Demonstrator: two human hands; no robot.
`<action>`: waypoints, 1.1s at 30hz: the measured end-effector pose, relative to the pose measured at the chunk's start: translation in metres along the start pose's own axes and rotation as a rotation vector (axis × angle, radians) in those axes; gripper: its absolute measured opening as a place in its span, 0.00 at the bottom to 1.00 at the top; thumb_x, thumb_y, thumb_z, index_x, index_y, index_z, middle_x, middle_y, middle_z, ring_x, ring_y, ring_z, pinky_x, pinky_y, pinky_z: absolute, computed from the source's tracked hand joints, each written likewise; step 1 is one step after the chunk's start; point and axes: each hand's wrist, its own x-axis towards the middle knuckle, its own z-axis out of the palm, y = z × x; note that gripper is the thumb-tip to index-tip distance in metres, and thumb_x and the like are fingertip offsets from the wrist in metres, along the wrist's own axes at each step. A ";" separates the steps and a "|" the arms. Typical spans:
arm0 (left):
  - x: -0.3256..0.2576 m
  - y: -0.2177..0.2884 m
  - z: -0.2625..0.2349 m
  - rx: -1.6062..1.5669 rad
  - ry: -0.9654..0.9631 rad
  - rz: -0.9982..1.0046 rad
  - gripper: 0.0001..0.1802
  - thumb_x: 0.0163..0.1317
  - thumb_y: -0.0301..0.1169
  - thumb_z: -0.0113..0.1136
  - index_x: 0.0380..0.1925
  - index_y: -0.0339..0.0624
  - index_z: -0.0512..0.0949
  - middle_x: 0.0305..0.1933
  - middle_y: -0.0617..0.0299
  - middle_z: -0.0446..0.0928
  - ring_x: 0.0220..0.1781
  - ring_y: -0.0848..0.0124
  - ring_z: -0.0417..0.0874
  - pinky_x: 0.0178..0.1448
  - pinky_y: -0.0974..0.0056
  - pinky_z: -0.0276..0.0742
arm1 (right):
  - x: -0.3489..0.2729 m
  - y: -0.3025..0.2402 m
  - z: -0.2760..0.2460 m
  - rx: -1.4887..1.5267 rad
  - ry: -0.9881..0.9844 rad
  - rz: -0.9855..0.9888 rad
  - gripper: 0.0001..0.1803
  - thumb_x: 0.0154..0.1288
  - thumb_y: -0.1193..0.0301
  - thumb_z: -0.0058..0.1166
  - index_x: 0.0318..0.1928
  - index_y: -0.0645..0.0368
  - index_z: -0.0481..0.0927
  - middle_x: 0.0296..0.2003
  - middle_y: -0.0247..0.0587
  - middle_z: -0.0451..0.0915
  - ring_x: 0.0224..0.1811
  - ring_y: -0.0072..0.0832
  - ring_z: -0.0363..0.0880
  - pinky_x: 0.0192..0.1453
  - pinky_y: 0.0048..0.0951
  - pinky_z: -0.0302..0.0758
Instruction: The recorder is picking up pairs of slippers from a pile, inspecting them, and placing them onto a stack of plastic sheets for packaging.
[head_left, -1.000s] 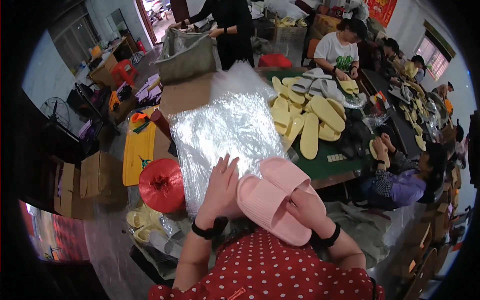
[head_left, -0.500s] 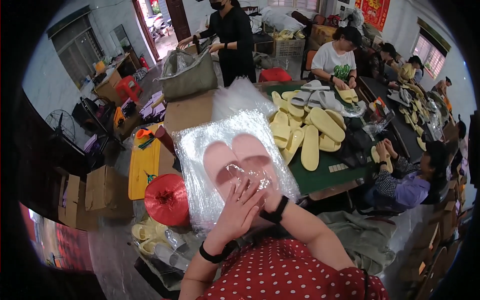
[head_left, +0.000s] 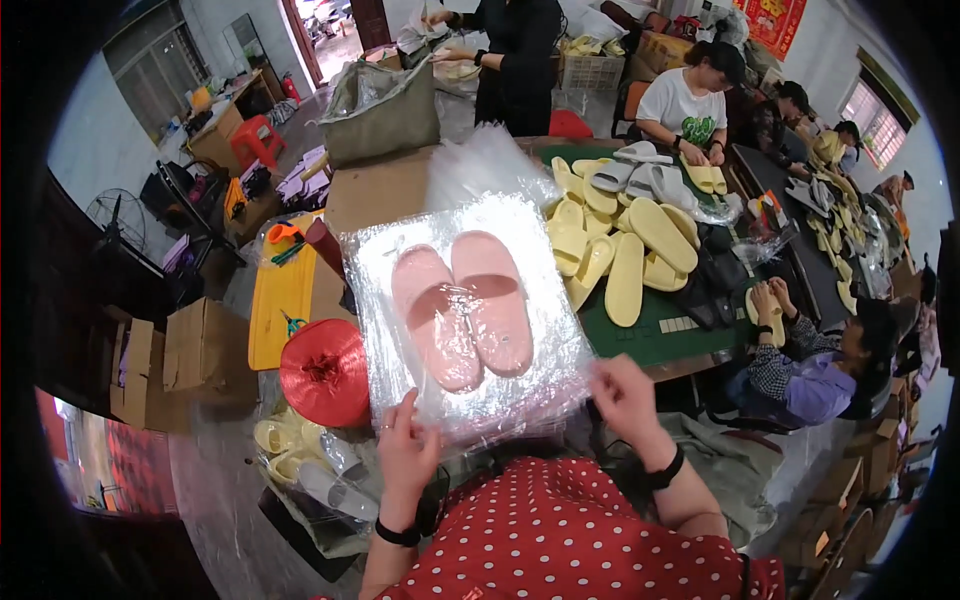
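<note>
A pair of pink slippers lies side by side on a stack of clear plastic bags, with shiny film over at least part of them. At the stack's lower left corner, my left hand has its fingers bent at the edge of the film. My right hand pinches the film's edge at the lower right corner. The thin plastic between my two hands is wrinkled. How many layers the fingers hold cannot be made out.
Left of the stack stands a red roll of plastic twine, with scissors beside it on a yellow board. Yellow slippers are piled on the green tabletop. A large sack stands behind. Several co-workers sit at right.
My hands have drawn back from the slippers' heels and moved apart to the stack's lower corners. The bunched film over the heels now lies flatter. The standing co-worker has shifted right.
</note>
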 end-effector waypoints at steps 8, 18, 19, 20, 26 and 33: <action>-0.004 -0.013 -0.005 -0.284 0.047 -0.052 0.24 0.57 0.21 0.57 0.56 0.43 0.80 0.24 0.58 0.77 0.24 0.72 0.79 0.34 0.68 0.75 | 0.041 0.027 -0.008 -0.166 -0.319 -0.514 0.25 0.50 0.80 0.61 0.51 0.50 0.81 0.66 0.39 0.71 0.43 0.38 0.79 0.47 0.35 0.78; -0.007 -0.020 -0.026 -0.329 -0.167 0.145 0.24 0.53 0.28 0.68 0.52 0.38 0.80 0.40 0.53 0.81 0.40 0.63 0.83 0.44 0.64 0.79 | 0.032 0.078 0.016 0.318 -0.263 -0.098 0.06 0.67 0.73 0.59 0.40 0.61 0.84 0.34 0.37 0.85 0.30 0.19 0.76 0.34 0.21 0.72; -0.009 -0.015 -0.029 -0.420 -0.227 0.196 0.29 0.51 0.33 0.73 0.54 0.37 0.79 0.45 0.52 0.81 0.43 0.62 0.83 0.46 0.63 0.79 | 0.032 0.078 0.018 0.322 -0.275 -0.099 0.06 0.67 0.73 0.59 0.40 0.61 0.84 0.34 0.37 0.85 0.30 0.19 0.76 0.34 0.21 0.72; -0.012 -0.014 -0.031 -0.406 -0.288 0.166 0.40 0.43 0.42 0.79 0.56 0.36 0.77 0.53 0.52 0.78 0.50 0.58 0.80 0.53 0.59 0.77 | 0.033 0.078 0.019 0.357 -0.260 -0.002 0.06 0.67 0.73 0.58 0.39 0.62 0.83 0.32 0.36 0.84 0.29 0.18 0.75 0.33 0.20 0.71; -0.012 -0.004 -0.003 -0.003 0.047 0.268 0.17 0.51 0.37 0.72 0.40 0.44 0.84 0.51 0.58 0.79 0.53 0.56 0.75 0.56 0.56 0.73 | 0.050 0.062 0.020 0.398 -0.175 0.055 0.07 0.70 0.73 0.55 0.38 0.66 0.81 0.27 0.33 0.82 0.28 0.15 0.74 0.34 0.20 0.72; 0.027 -0.032 0.030 -0.468 0.139 -0.312 0.18 0.67 0.34 0.57 0.22 0.32 0.81 0.18 0.58 0.77 0.22 0.76 0.73 0.30 0.66 0.67 | 0.072 0.060 0.041 0.396 -0.049 0.097 0.08 0.68 0.72 0.57 0.36 0.67 0.80 0.19 0.36 0.79 0.21 0.20 0.78 0.29 0.23 0.74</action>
